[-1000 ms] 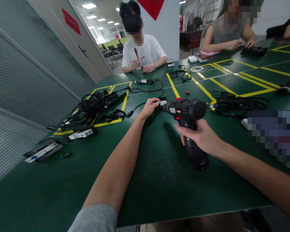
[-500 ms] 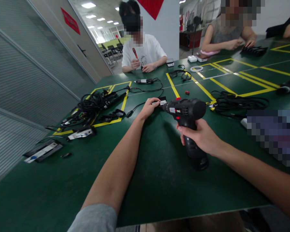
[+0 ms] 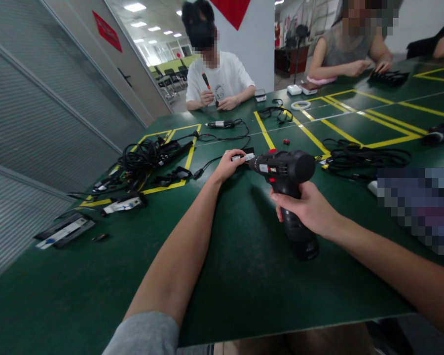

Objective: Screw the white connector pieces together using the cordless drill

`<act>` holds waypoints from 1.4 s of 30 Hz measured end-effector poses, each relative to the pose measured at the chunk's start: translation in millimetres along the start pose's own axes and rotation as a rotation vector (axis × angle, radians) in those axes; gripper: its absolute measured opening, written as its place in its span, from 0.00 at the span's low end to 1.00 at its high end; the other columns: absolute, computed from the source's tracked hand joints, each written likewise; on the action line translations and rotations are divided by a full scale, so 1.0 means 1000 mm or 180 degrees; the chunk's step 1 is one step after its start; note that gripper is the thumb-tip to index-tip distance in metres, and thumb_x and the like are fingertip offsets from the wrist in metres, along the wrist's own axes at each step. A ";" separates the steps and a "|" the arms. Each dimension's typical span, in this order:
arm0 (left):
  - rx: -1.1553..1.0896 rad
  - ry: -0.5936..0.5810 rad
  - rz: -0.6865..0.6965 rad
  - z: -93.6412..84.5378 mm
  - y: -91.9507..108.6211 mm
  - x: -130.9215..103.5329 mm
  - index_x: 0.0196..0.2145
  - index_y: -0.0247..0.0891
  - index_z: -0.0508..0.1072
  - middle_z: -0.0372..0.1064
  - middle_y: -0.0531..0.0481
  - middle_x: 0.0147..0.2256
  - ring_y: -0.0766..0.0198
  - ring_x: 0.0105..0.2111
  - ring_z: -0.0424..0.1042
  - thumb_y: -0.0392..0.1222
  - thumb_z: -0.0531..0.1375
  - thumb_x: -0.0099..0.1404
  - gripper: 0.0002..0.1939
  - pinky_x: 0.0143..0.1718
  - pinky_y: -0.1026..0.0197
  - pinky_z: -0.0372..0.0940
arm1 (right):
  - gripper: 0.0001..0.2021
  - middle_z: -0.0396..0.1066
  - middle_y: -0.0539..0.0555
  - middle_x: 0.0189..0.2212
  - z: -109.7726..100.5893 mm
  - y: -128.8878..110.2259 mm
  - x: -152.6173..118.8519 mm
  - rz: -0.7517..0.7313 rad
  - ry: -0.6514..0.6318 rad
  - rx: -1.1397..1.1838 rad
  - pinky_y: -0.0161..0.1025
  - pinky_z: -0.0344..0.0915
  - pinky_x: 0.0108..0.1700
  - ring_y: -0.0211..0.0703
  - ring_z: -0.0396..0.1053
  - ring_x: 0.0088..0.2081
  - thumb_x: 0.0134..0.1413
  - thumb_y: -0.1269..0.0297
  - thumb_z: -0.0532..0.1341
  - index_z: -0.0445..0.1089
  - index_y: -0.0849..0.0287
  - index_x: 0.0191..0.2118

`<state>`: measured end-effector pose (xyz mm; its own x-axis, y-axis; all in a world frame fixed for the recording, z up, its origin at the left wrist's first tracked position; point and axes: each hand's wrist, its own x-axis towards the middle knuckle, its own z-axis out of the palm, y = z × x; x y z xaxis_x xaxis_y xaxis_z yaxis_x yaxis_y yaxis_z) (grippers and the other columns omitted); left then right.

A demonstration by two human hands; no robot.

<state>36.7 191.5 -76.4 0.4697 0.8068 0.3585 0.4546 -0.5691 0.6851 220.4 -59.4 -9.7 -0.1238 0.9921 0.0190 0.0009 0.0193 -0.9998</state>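
My right hand (image 3: 311, 209) is wrapped round the grip of a black cordless drill (image 3: 284, 170), its chuck pointing left. The drill's tip meets the near side of a small black device with a white label (image 3: 249, 157); the bit's exact contact is hidden. My left hand (image 3: 231, 165) is closed on the left end of that device, which lies on the green table (image 3: 237, 276). A black cable with a plug (image 3: 203, 171) lies just left of my left hand.
Tangled black cables (image 3: 144, 160) and parts lie at left, with opened casings (image 3: 66, 231) nearer. A cable coil (image 3: 366, 155) and a blurred-out screen (image 3: 422, 207) are at right. Across the table, a person in white (image 3: 222, 81) holds a screwdriver (image 3: 206, 81); another person sits right.
My hands, the drill and the labelled device hold nearly the same place. My left fingers have shifted very slightly, and a bit more of the device shows.
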 end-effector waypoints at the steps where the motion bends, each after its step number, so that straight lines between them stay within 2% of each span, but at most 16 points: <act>1: 0.0000 0.0001 -0.0010 0.000 0.000 0.000 0.42 0.41 0.76 0.72 0.48 0.46 0.55 0.51 0.65 0.47 0.60 0.60 0.14 0.59 0.52 0.58 | 0.11 0.68 0.48 0.19 0.000 0.000 0.000 -0.0001 0.0000 0.0006 0.37 0.62 0.25 0.39 0.67 0.22 0.56 0.58 0.65 0.65 0.58 0.37; 10: -0.0168 0.0007 -0.0253 -0.001 0.004 -0.001 0.42 0.41 0.76 0.71 0.48 0.46 0.54 0.52 0.64 0.47 0.57 0.61 0.14 0.60 0.51 0.56 | 0.10 0.68 0.47 0.19 0.001 -0.002 -0.001 0.0055 0.0032 0.0014 0.37 0.61 0.24 0.38 0.66 0.21 0.55 0.60 0.65 0.65 0.59 0.36; 17: -0.0342 0.0108 -0.0441 0.001 0.004 0.001 0.39 0.42 0.77 0.70 0.47 0.42 0.54 0.49 0.64 0.49 0.51 0.66 0.17 0.58 0.51 0.58 | 0.11 0.67 0.48 0.20 0.001 -0.003 -0.001 0.0051 0.0036 0.0059 0.38 0.62 0.25 0.40 0.67 0.22 0.55 0.59 0.66 0.65 0.58 0.37; 42: -0.0412 0.0071 -0.0359 0.001 -0.008 0.003 0.40 0.42 0.78 0.71 0.48 0.45 0.55 0.50 0.66 0.48 0.52 0.65 0.16 0.59 0.51 0.58 | 0.14 0.67 0.48 0.20 0.002 -0.004 -0.002 0.0103 0.0107 0.0015 0.38 0.61 0.24 0.39 0.67 0.21 0.54 0.56 0.66 0.65 0.59 0.37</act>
<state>35.6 198.4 -81.2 0.4038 0.8684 0.2877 0.4014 -0.4508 0.7973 218.4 -61.5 -6.0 -0.0903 0.9958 -0.0132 -0.0004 -0.0133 -0.9999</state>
